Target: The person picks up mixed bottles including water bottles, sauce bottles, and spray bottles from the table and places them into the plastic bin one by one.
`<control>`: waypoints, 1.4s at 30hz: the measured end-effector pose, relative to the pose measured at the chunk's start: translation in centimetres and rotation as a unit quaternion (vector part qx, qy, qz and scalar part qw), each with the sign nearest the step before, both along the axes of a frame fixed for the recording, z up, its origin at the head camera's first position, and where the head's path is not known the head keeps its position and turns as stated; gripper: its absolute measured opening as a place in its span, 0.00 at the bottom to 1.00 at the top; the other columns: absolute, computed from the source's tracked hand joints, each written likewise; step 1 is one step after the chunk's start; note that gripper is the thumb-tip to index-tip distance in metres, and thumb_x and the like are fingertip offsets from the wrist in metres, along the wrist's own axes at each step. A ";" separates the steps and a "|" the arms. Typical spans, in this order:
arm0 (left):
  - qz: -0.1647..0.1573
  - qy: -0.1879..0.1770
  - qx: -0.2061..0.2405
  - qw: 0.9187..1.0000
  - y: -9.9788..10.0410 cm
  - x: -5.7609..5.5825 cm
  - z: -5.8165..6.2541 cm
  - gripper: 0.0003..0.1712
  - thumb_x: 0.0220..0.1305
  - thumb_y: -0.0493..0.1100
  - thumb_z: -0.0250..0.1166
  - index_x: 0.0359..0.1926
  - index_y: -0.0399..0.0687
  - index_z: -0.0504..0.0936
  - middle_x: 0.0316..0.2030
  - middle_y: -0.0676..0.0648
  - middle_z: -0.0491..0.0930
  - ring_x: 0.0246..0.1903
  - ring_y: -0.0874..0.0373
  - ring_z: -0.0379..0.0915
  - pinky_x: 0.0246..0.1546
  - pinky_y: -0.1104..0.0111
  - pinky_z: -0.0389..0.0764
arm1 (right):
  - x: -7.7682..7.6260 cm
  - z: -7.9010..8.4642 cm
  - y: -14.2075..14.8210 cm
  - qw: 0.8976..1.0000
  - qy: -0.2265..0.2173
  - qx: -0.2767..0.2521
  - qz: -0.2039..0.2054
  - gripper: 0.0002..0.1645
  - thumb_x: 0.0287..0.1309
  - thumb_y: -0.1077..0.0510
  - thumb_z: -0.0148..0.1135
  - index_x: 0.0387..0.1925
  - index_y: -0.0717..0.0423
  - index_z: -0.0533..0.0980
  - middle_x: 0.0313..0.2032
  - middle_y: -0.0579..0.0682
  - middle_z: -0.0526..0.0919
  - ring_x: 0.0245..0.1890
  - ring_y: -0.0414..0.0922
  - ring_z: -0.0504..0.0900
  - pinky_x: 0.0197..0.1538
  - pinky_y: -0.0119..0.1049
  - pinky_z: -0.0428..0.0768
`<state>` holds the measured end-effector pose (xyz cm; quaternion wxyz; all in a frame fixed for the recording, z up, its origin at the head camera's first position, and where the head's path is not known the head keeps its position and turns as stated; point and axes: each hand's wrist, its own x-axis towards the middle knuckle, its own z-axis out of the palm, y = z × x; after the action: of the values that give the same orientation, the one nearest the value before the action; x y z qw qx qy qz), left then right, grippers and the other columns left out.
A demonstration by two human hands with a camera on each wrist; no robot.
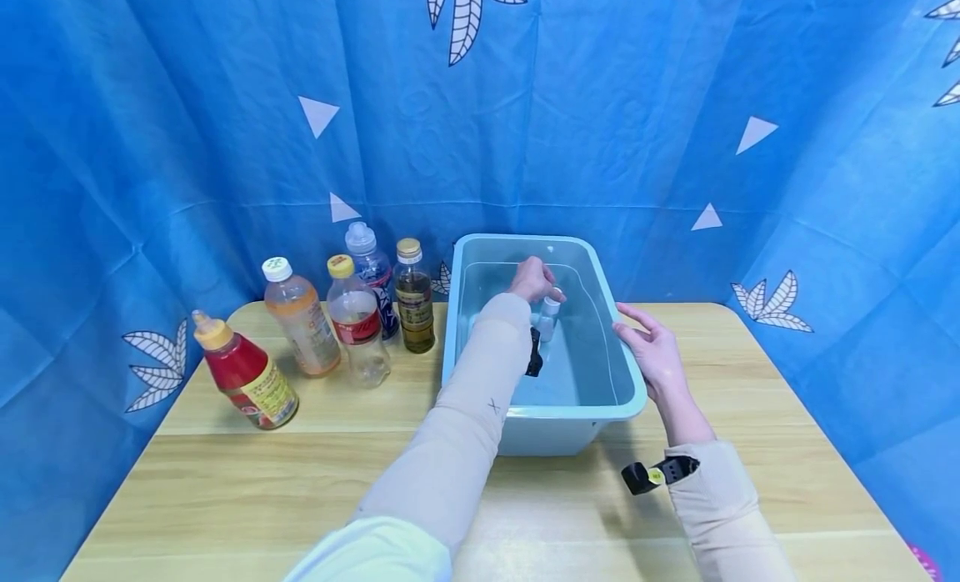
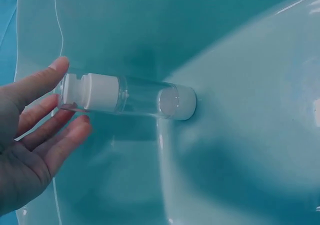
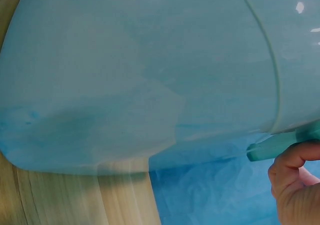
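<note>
Inside the light blue plastic basin (image 1: 558, 412), a small clear bottle (image 2: 145, 96) with a white top and a pale base stands on the floor. My left hand (image 1: 534, 280) reaches down into the basin at this bottle. In the left wrist view the thumb and fingers of the left hand (image 2: 35, 130) are spread around the bottle's top end, fingertips right at the cap. My right hand (image 1: 656, 353) grips the basin's right rim. In the right wrist view, the curled fingers of the right hand (image 3: 297, 177) lie over the rim (image 3: 280, 144).
Left of the basin stand a red sauce bottle (image 1: 251, 382), an orange-tinted bottle (image 1: 303, 328), a cola bottle (image 1: 358, 328), a blue-labelled bottle (image 1: 375, 278) and a dark-labelled bottle (image 1: 415, 303). A blue curtain (image 1: 600, 107) hangs behind the wooden table (image 1: 262, 499).
</note>
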<state>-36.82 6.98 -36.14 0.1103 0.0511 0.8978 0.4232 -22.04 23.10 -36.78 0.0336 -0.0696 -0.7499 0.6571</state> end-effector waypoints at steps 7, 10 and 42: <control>-0.001 0.010 0.004 1.000 -0.3 1.2 1.2 0.31 0.43 0.41 0.72 0.50 0.41 0.73 0.47 0.44 0.73 0.42 0.53 0.70 0.40 0.64 0.74 | 0.1 0.2 -0.1 1.000 0.006 -0.003 0.008 0.30 0.58 0.52 0.55 0.61 0.54 0.63 0.40 0.48 0.80 0.34 0.39 0.81 0.35 0.32 0.78; 0.012 0.022 0.001 1.000 -0.4 1.5 1.7 0.31 0.42 0.41 0.72 0.49 0.40 0.73 0.46 0.44 0.73 0.42 0.53 0.70 0.42 0.64 0.73 | 0.2 0.2 -0.1 1.000 0.005 -0.003 0.006 0.29 0.58 0.51 0.55 0.60 0.54 0.63 0.41 0.49 0.79 0.34 0.38 0.81 0.35 0.33 0.79; -0.017 0.148 0.020 0.989 -1.4 4.6 6.4 0.18 0.51 0.45 0.67 0.42 0.41 0.78 0.35 0.47 0.78 0.36 0.59 0.72 0.35 0.74 0.72 | 0.0 0.1 0.0 1.000 -0.009 -0.025 0.007 0.30 0.57 0.52 0.56 0.61 0.54 0.63 0.35 0.42 0.79 0.32 0.36 0.80 0.34 0.31 0.78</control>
<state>-32.22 5.58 -29.74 -0.0177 0.1304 0.8947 0.4269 -22.03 23.10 -36.69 0.0201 -0.0711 -0.7342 0.6750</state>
